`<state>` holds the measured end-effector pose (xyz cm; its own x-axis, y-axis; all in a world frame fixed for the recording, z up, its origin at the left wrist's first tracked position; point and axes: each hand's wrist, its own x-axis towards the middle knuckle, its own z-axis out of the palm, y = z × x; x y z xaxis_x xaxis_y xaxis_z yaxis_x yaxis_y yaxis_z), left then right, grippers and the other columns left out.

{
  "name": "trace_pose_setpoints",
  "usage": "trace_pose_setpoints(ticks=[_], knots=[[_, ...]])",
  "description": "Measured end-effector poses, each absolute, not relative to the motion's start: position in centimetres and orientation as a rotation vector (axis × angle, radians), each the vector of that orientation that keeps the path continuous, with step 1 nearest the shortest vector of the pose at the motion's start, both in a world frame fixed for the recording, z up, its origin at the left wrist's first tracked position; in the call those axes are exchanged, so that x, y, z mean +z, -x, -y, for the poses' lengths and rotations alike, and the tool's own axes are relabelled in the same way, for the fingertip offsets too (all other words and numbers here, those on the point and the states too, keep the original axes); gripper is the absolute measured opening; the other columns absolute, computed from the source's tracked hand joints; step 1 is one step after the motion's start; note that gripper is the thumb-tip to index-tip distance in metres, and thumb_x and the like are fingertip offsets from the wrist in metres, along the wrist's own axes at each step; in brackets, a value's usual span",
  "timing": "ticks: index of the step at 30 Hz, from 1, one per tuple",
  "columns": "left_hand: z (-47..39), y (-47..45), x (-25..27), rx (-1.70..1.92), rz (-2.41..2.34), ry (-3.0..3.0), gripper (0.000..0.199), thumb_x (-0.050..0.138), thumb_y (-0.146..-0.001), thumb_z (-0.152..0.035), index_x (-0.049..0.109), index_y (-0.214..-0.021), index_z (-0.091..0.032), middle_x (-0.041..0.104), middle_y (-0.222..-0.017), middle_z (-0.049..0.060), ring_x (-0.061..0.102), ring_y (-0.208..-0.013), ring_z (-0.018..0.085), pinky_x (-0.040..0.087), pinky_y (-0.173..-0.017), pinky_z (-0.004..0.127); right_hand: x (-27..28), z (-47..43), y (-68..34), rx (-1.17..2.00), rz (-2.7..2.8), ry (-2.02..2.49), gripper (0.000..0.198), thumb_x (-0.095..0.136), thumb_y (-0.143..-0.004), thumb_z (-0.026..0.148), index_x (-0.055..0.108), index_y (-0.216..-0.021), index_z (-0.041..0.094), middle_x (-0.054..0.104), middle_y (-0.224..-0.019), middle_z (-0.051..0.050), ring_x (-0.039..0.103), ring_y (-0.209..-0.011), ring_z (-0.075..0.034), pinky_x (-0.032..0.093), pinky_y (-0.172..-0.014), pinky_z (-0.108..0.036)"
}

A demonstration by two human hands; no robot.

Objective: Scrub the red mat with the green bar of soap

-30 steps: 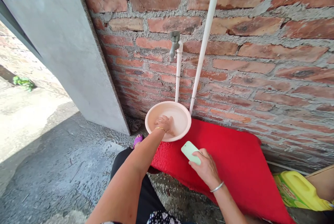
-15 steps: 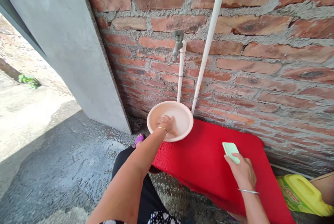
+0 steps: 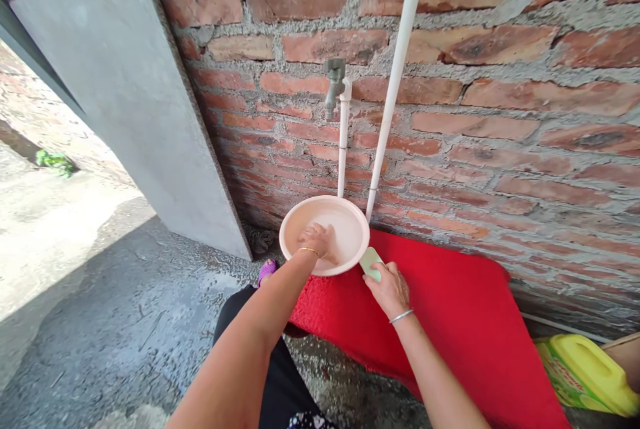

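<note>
"So, what's in your right hand?"

"A pale green slab with rounded corners. I have it clamped, my thumb and fingers closed about its near end."

"And where exactly is it?"

"Above the red cloth, right by the near right side of the basin. Whether it touches the basin, I can't tell."

"What about your left hand?"

"That one is down inside the basin, in the cloudy water, with my arm stretched out to it. I see the knuckles, but I can't tell whether the fingers are gripping anything below the surface."

"Are you wearing anything on your wrists?"

"Yes, a thin gold-coloured bracelet on the left and a silver bangle on the right."

"Where does the basin sit?"

"At the left end of the red cloth, close to the brick wall. A grey tap is on the wall above it, beside a short white pipe; a longer white pipe runs up just to the right."

"And further out?"

"A yellow jug past the cloth's right end, and a grey panel leaning on the left, over wet ground."
</note>
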<state>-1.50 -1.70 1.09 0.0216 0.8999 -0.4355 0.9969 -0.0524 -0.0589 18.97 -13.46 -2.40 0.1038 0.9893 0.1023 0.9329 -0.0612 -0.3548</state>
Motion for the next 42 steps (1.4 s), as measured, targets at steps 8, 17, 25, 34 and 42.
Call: trace_pose_setpoints(ticks=[8, 17, 25, 34, 42], knots=[[1.8, 1.5, 1.6, -0.577, -1.926, -2.044, 0.136, 0.083, -0.053, -0.061, 0.005, -0.16, -0.03, 0.011, -0.163, 0.026, 0.024, -0.137, 0.059, 0.039, -0.088, 0.075, -1.2, 13.6, -22.8, 0.285, 1.653, 2.33, 0.037, 0.056, -0.088, 0.051, 0.069, -0.114, 0.029, 0.052, -0.092, -0.003, 0.059, -0.08, -0.019, 0.041, -0.068, -0.029], [2.1, 1.6, 2.0, -0.593, -1.935, -2.032, 0.132, 0.081, -0.055, -0.059, 0.006, -0.16, -0.03, 0.011, -0.164, 0.023, 0.024, -0.137, 0.057, 0.039, -0.091, 0.071, -1.6, 12.2, -19.8, 0.351, 1.755, 2.228, 0.03, 0.061, -0.085, 0.048, 0.07, -0.11, 0.033, 0.056, -0.095, -0.001, 0.059, -0.084, -0.016, 0.042, -0.073, -0.026], [1.8, 1.6, 1.3, -0.567, -1.956, -2.034, 0.132, 0.081, -0.054, -0.058, 0.007, -0.16, -0.031, 0.013, -0.164, 0.022, 0.023, -0.138, 0.057, 0.04, -0.09, 0.071, -0.4, 17.1, -34.0, 0.317, 1.23, 2.644, 0.057, 0.046, -0.086, 0.063, 0.064, -0.126, 0.027, 0.059, -0.099, -0.01, 0.063, -0.086, -0.025, 0.047, -0.072, -0.035], [1.6, 1.8, 0.8, -0.569, -1.969, -2.022, 0.135, 0.082, -0.051, -0.061, 0.008, -0.159, -0.032, 0.014, -0.164, 0.022, 0.024, -0.137, 0.057, 0.039, -0.09, 0.073, -0.4, 14.8, -26.9, 0.303, 1.487, 2.377, 0.042, 0.056, -0.086, 0.053, 0.069, -0.116, 0.026, 0.056, -0.099, -0.006, 0.061, -0.084, -0.021, 0.044, -0.072, -0.031], [1.8, 1.9, 1.0, -0.539, -1.935, -2.064, 0.133, 0.082, -0.052, -0.063, 0.011, -0.16, -0.029, 0.014, -0.162, 0.026, 0.026, -0.136, 0.059, 0.04, -0.089, 0.073, -1.6, 11.7, -19.6, 0.357, 1.79, 2.133, 0.025, 0.073, -0.077, 0.039, 0.073, -0.101, 0.033, 0.058, -0.096, 0.0, 0.06, -0.088, -0.016, 0.041, -0.08, -0.025]])
